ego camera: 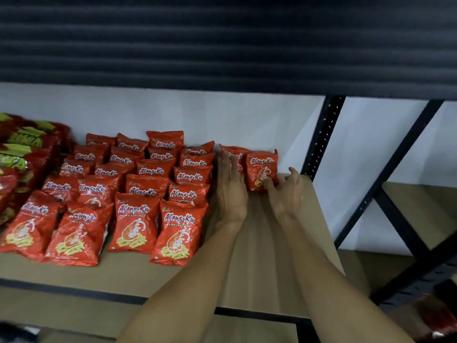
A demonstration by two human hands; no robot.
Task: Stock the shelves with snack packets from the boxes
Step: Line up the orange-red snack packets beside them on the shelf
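At the back of the brown fibreboard shelf [272, 248], against the white wall [247, 115], both hands work on a fresh column of snacks. The left hand [230, 191] is flat, its straight fingers [226, 167] pressed edge-on against the left side of two upright red foil prawn-cracker packets [262, 167], probably to keep them from toppling and to square them up. Just left of those fingers stand the filled rows of matching red packets [138, 194], each leaning back on the one behind so that the labels face out.

The right hand [284, 194] sits at the front packet's lower right corner. Its thumb touches the foil and its other fingers [294, 173] curl loosely beside it; blur makes it impossible to tell whether it pinches the packet or merely steadies it. Right of these fingers rises the black perforated metal upright [321, 137]. The board nearer than the fingers lies bare, so this column seems only begun.
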